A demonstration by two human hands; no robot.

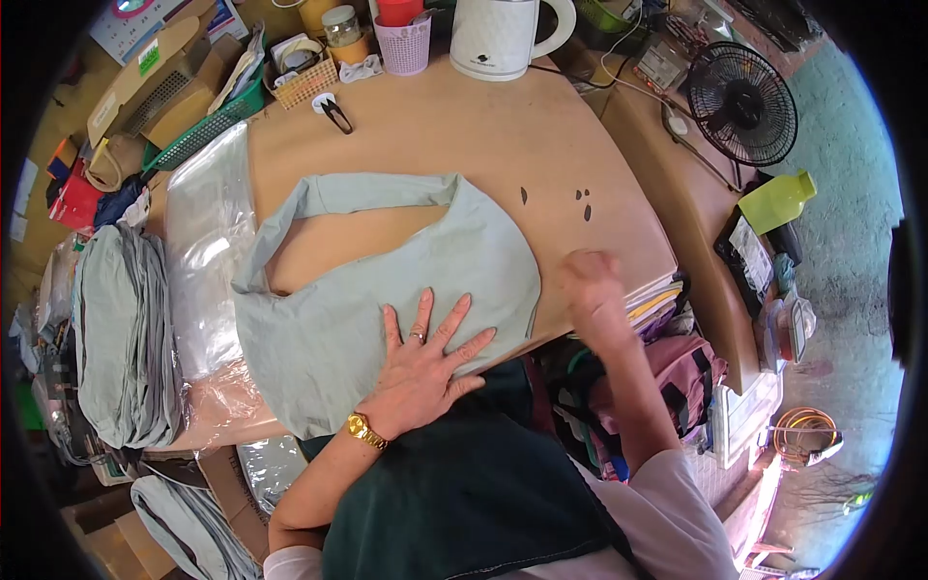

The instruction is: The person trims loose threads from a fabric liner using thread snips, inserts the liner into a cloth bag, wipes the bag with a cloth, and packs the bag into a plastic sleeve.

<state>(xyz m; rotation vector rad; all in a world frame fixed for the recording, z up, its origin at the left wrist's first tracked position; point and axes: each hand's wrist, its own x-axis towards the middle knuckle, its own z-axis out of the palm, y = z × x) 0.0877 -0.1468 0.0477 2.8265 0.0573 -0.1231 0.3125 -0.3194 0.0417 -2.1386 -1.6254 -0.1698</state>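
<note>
A pale grey-green cloth bag [387, 261] with a wide strap loop lies flat on the brown tabletop. My left hand [425, 372] rests on its lower part, palm down and fingers spread. To the right of the bag, my right hand [592, 290] is held above the table edge with its fingers curled in. Anything inside that fist is hidden. Small dark marks [586, 205] show on the tabletop beyond it. A pair of black thread snips [338, 116] lies at the far side.
Clear plastic sleeves [208, 261] and a stack of similar grey-green cloth pieces [126, 338] lie to the left. Along the back stand a white kettle [493, 39], a pink cup [403, 48] and a small basket [302, 82]. A black fan [742, 103] is at right.
</note>
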